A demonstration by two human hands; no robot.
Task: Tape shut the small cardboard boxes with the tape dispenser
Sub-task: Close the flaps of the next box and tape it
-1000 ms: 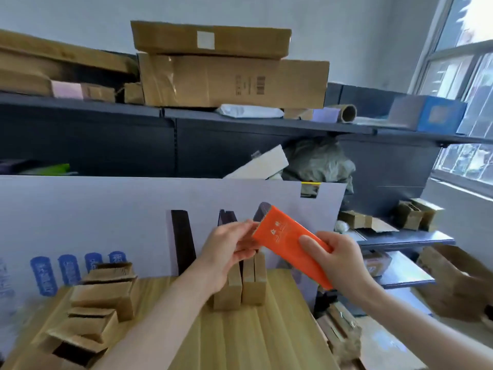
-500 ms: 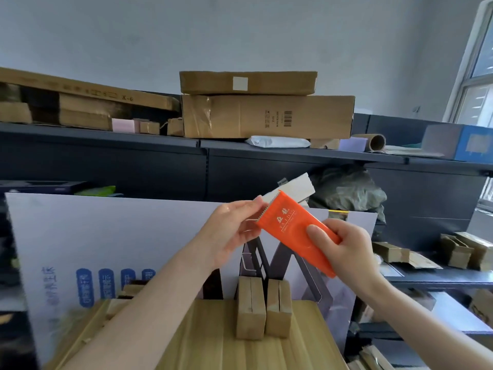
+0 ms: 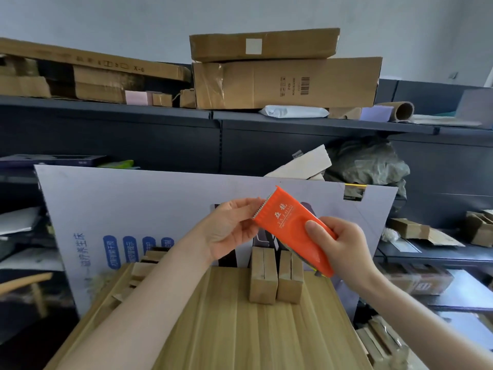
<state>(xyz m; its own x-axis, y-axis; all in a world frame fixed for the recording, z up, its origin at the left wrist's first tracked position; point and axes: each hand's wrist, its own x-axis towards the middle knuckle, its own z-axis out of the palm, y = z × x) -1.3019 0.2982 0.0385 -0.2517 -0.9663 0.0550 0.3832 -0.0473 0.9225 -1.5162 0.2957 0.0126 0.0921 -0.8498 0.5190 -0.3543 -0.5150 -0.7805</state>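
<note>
On my feed, dark shelving point(image 3: 240, 121) filled the background, its top shelf stacked with big cardboard cartons point(image 3: 288, 81), a white mailer point(image 3: 293, 112) and a cardboard tube point(image 3: 404, 110). A crumpled grey-green bag point(image 3: 365, 164) sat on the shelf below. A pale printed board point(image 3: 133, 204) leaned upright behind the wooden desk point(image 3: 240, 329) and blocked my view of the lower shelves. Two small cardboard boxes point(image 3: 262, 279) stood on end, touching each other, at the far edge of the desk against the board. More small boxes point(image 3: 144, 265) lay heaped at the desk's far left corner, partly hidden by the left forearm.

The orange tape dispenser point(image 3: 290, 225) was held up in the air above the two standing boxes, well clear of them, tilted with its toothed edge up and to the left. It sat between both hands.

The right hand point(image 3: 344, 247) gripped the dispenser's lower body, fingers wrapped behind it and the thumb pressed flat on the orange face. The left hand point(image 3: 232, 231) was palm toward me, its fingers bent and its fingertips meeting at the toothed edge. I could not tell whether they pinched a tape end there.
</note>
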